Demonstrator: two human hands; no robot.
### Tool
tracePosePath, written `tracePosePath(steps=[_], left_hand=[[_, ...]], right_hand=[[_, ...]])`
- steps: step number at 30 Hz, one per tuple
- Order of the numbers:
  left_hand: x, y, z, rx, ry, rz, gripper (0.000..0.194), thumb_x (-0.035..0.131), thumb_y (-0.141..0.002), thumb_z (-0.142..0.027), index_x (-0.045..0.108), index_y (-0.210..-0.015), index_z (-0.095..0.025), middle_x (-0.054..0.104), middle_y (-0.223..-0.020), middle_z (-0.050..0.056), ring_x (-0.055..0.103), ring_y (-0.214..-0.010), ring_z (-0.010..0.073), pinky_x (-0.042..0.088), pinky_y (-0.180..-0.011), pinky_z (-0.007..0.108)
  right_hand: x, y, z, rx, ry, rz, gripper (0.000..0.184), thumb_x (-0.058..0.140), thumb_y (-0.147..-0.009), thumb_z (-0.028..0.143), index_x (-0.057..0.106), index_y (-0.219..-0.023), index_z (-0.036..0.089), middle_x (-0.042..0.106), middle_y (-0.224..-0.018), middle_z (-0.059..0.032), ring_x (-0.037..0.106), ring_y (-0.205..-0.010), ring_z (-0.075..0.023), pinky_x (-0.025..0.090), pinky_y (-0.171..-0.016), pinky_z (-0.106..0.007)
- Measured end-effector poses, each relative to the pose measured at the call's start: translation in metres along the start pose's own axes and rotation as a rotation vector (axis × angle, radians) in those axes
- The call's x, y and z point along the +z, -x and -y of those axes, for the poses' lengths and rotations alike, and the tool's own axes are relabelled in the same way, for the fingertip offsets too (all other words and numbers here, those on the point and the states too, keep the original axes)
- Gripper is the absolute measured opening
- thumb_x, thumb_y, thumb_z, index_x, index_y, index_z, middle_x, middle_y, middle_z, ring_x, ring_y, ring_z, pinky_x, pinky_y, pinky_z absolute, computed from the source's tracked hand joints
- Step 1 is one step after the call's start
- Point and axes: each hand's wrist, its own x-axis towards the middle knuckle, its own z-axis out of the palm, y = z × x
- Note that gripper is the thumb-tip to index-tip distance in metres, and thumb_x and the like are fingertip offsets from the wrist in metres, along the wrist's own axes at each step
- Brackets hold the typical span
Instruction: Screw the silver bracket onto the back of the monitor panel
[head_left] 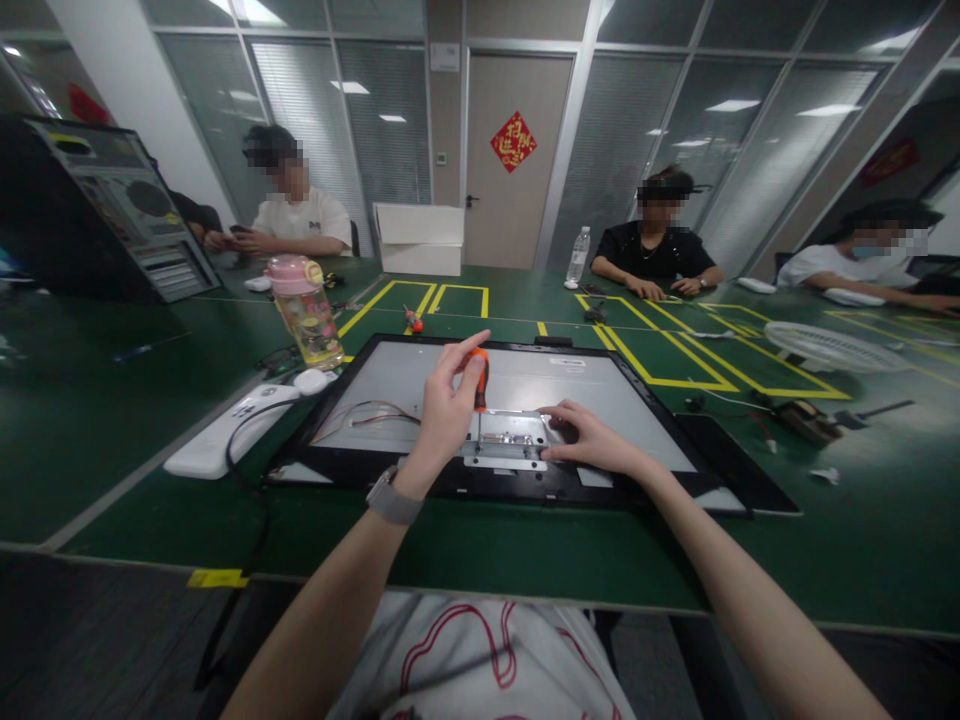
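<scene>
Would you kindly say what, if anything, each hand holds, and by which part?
The left hand holds an orange and black screwdriver by its handle. The right hand is at the silver metal bracket; whether it grips cannot be told.

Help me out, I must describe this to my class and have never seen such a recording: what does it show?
No machine here: a person works with two bare hands, seen by one camera on their head that looks forward and down. The left hand, with a watch on its wrist, holds an orange screwdriver roughly upright at a metal bracket on a large black-framed panel. The right hand has its fingers at the bracket's right end; whether they grip it is unclear. The panel lies on a green table; to its left stands a pink-lidded bottle. Other people sit beyond.
</scene>
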Motion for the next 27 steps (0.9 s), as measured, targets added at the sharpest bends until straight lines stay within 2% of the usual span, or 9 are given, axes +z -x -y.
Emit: tracePosePath(steps=[3, 6, 8, 14, 19, 21, 24, 27], left_hand=[[0.0005, 0.0003, -0.0005, -0.035, 0.071, 0.024, 0.028, 0.043, -0.097, -0.029, 0.068, -0.107, -0.022, 0.067, -0.093, 0.005, 0.061, -0.092, 0.0164, 0.047, -0.086, 0.032], [0.002, 0.0001, -0.0003, 0.011, 0.038, 0.012, 0.017, 0.059, -0.088, -0.031, 0.069, -0.098, -0.021, 0.065, -0.096, 0.005, 0.06, -0.091, 0.0165, 0.048, -0.085, 0.032], [0.0024, 0.0001, -0.0001, 0.038, -0.014, 0.002, 0.017, 0.067, -0.083, -0.03, 0.07, -0.098, -0.022, 0.062, -0.097, 0.005, 0.058, -0.088, 0.0157, 0.048, -0.084, 0.031], [-0.0002, -0.0004, -0.0013, -0.025, 0.044, 0.026, 0.029, 0.042, -0.096, -0.027, 0.067, -0.11, -0.023, 0.068, -0.093, 0.004, 0.062, -0.089, 0.0169, 0.047, -0.085, 0.033], [0.0005, -0.0004, 0.0003, 0.041, -0.022, -0.01, 0.017, 0.064, -0.086, -0.031, 0.071, -0.099, -0.023, 0.06, -0.099, 0.005, 0.058, -0.087, 0.0151, 0.048, -0.081, 0.029], [0.0007, 0.0, 0.0005, 0.03, -0.008, -0.006, 0.021, 0.062, -0.088, -0.03, 0.069, -0.106, -0.024, 0.062, -0.098, 0.004, 0.059, -0.085, 0.0144, 0.048, -0.081, 0.029], [0.0, -0.0001, -0.0007, -0.026, 0.069, 0.026, 0.028, 0.047, -0.096, -0.029, 0.064, -0.117, -0.024, 0.067, -0.097, 0.004, 0.062, -0.088, 0.0152, 0.048, -0.085, 0.031], [-0.0005, -0.0008, -0.0012, 0.003, 0.039, 0.024, 0.023, 0.051, -0.093, -0.032, 0.069, -0.105, -0.023, 0.066, -0.098, 0.005, 0.061, -0.091, 0.0162, 0.047, -0.086, 0.032]], right_hand=[[-0.0007, 0.0, 0.0021, 0.005, 0.001, 0.006, 0.062, 0.075, -0.074, 0.048, 0.059, -0.128, 0.021, 0.055, -0.109, -0.0094, 0.056, -0.101, -0.0278, 0.046, -0.094, -0.043], [-0.0006, 0.0002, 0.0022, 0.013, -0.002, 0.007, 0.063, 0.075, -0.073, 0.048, 0.059, -0.128, 0.022, 0.055, -0.11, -0.0092, 0.057, -0.102, -0.0279, 0.046, -0.094, -0.043], [-0.0003, 0.0004, 0.0011, 0.013, 0.0, 0.001, 0.063, 0.076, -0.073, 0.048, 0.059, -0.128, 0.023, 0.055, -0.11, -0.0087, 0.057, -0.102, -0.0278, 0.046, -0.094, -0.044], [0.0003, 0.0003, -0.0019, -0.004, -0.003, -0.005, 0.062, 0.075, -0.074, 0.049, 0.059, -0.128, 0.024, 0.055, -0.111, -0.0084, 0.057, -0.101, -0.0272, 0.047, -0.093, -0.043], [0.0005, 0.0001, -0.001, -0.007, -0.009, -0.007, 0.062, 0.075, -0.073, 0.049, 0.059, -0.128, 0.022, 0.054, -0.109, -0.0088, 0.057, -0.1, -0.0273, 0.047, -0.093, -0.044], [0.0001, 0.0002, 0.0, -0.002, -0.011, -0.002, 0.062, 0.075, -0.074, 0.048, 0.059, -0.128, 0.022, 0.054, -0.109, -0.0088, 0.057, -0.1, -0.0272, 0.047, -0.093, -0.044], [-0.0007, 0.0003, 0.0015, 0.005, -0.015, 0.003, 0.062, 0.075, -0.074, 0.047, 0.058, -0.128, 0.022, 0.054, -0.109, -0.0086, 0.056, -0.101, -0.0271, 0.047, -0.093, -0.043], [-0.001, 0.0002, 0.0019, 0.005, -0.012, 0.003, 0.062, 0.075, -0.073, 0.047, 0.059, -0.127, 0.021, 0.054, -0.108, -0.0088, 0.056, -0.101, -0.0274, 0.047, -0.093, -0.044]])
